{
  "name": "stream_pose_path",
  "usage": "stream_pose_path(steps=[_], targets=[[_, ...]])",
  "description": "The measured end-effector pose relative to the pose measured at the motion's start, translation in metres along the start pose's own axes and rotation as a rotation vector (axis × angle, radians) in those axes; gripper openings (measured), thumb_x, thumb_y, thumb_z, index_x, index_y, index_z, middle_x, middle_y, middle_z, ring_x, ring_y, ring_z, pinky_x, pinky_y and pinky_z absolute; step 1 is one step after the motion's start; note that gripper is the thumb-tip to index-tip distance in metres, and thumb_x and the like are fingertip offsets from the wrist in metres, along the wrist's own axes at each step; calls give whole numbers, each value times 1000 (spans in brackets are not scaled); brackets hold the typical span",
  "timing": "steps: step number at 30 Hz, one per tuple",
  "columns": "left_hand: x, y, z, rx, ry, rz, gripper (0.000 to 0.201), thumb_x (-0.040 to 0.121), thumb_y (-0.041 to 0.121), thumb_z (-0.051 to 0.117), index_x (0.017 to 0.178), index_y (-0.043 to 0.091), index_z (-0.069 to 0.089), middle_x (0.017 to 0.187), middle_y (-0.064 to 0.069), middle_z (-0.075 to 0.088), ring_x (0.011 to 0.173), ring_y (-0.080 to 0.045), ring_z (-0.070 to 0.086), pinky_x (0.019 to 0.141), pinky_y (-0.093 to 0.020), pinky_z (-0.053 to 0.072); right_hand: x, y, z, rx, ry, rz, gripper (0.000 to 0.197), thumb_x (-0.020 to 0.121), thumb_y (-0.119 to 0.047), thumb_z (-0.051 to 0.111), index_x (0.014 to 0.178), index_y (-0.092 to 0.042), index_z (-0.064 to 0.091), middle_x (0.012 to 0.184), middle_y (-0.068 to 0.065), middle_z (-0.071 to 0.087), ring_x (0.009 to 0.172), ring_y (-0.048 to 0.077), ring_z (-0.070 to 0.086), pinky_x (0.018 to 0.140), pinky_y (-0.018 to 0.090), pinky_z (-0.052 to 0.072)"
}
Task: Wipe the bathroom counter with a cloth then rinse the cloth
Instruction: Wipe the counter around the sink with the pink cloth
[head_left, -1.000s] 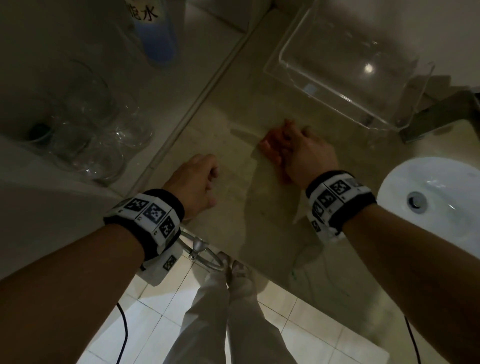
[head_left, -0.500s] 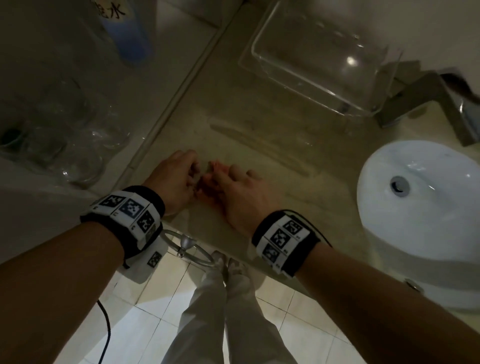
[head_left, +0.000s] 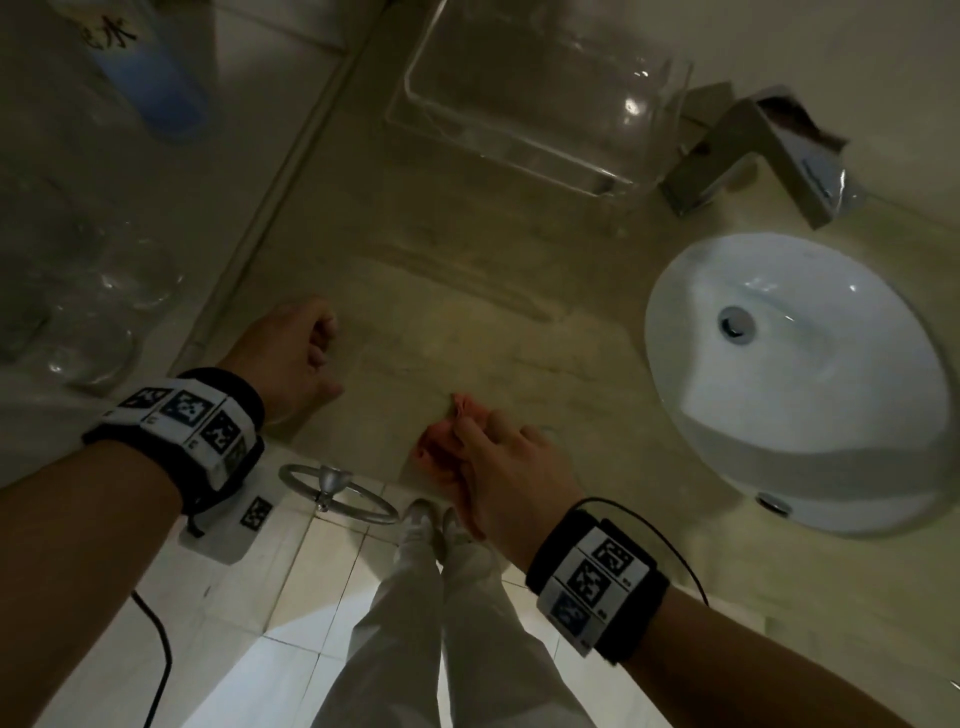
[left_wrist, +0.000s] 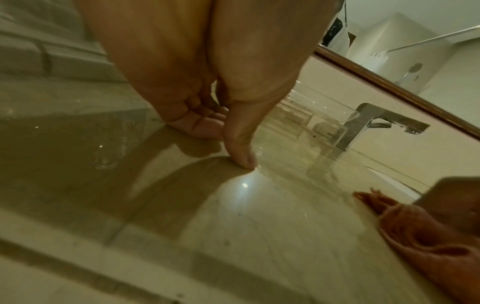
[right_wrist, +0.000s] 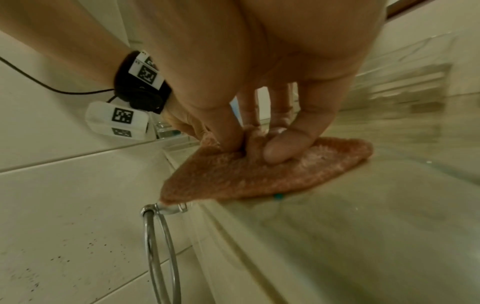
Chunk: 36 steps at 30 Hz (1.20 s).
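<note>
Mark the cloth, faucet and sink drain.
cloth (right_wrist: 246, 176): right wrist view, middle of the orange pile.
faucet (head_left: 722, 150): head view, sloping metal body.
sink drain (head_left: 736, 323): head view, centre of the metal plug.

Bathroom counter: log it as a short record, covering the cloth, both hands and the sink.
cloth: orange, flat on counter at its front edge
right hand: presses cloth down, a fold pinched between fingers and thumb
left hand: fingers curled, empty, thumb tip on counter
sink: white basin right of the cloth, apart from it
faucet: behind sink
</note>
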<state>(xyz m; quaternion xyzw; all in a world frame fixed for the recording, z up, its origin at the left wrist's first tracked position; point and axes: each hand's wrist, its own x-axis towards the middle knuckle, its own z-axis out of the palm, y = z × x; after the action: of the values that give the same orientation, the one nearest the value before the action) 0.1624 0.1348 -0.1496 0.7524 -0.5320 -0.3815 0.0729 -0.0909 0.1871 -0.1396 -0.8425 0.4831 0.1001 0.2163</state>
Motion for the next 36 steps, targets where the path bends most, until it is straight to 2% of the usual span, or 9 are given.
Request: stream_pose_path(steps=[3, 6, 8, 11, 17, 22, 27, 32, 36], targets=[[1, -1, 0, 4, 1, -13, 46, 63, 3, 85, 92, 20, 53, 92, -4, 57, 70, -15, 52, 56, -24, 40, -15, 10, -3, 28, 70, 24, 38, 75, -32, 61, 111, -24, 50, 106, -3, 68, 78, 19, 65, 59, 31, 51], [2, -3, 0, -14, -14, -16, 47, 63, 2, 85, 93, 20, 53, 93, -6, 58, 71, -17, 53, 60, -27, 44, -30, 28, -3, 103, 80, 160, 40, 84, -40, 41, 117, -22, 54, 117, 1, 66, 75, 20, 66, 55, 29, 56], [3, -3, 0, -20, -16, -19, 47, 63, 2, 86, 92, 20, 53, 92, -7, 59, 71, -18, 53, 63, -29, 45, -40, 44, 1, 34, 64, 217, 41, 86, -38, 45, 120, -20, 59, 124, 3, 62, 79, 20, 66, 53, 26, 50], [1, -1, 0, 13, 1, -8, 46, 63, 1, 86, 93, 18, 54, 90, -7, 58, 72, -20, 54, 68, -33, 46, -58, 65, 0, 74, 155, 360, 35, 83, -25, 68, 115, -14, 61, 104, 8, 67, 68, 25, 64, 47, 26, 41], [0, 6, -2, 76, -12, 22, 45, 62, -1, 85, 88, 17, 53, 91, -8, 57, 72, -22, 55, 67, -33, 44, -68, 69, 7, 208, 235, 635, 34, 90, -32, 54, 120, -15, 55, 103, 11, 60, 71, 34, 61, 59, 30, 36], [-15, 25, 13, 216, -52, 131, 43, 70, 13, 82, 104, 21, 58, 111, -8, 57, 95, -26, 58, 84, -40, 51, -43, 37, 7, 288, 305, 523, 42, 86, -34, 46, 117, -7, 58, 100, 17, 63, 64, 36, 61, 55, 28, 36], [-33, 62, 43, 209, -136, 281, 66, 67, 25, 86, 128, 26, 60, 119, -3, 52, 106, -22, 55, 91, -39, 51, -18, 9, 7, 272, 326, 395, 32, 83, -28, 52, 107, -9, 62, 99, 17, 64, 56, 34, 60, 52, 26, 31], [-44, 80, 70, 267, -156, 388, 73, 59, 33, 89, 127, 29, 62, 130, 0, 50, 115, -25, 49, 96, -39, 47, -20, 8, 9, 273, 446, 365, 41, 77, -37, 41, 97, -12, 67, 87, 13, 66, 46, 30, 57, 48, 21, 28], [-53, 86, 84, 394, -127, 455, 72, 63, 40, 84, 130, 30, 61, 146, 3, 45, 125, -28, 39, 103, -42, 42, -42, 29, 14, 279, 427, 445, 27, 80, -26, 62, 104, -15, 65, 93, 12, 64, 53, 31, 59, 50, 23, 33]])
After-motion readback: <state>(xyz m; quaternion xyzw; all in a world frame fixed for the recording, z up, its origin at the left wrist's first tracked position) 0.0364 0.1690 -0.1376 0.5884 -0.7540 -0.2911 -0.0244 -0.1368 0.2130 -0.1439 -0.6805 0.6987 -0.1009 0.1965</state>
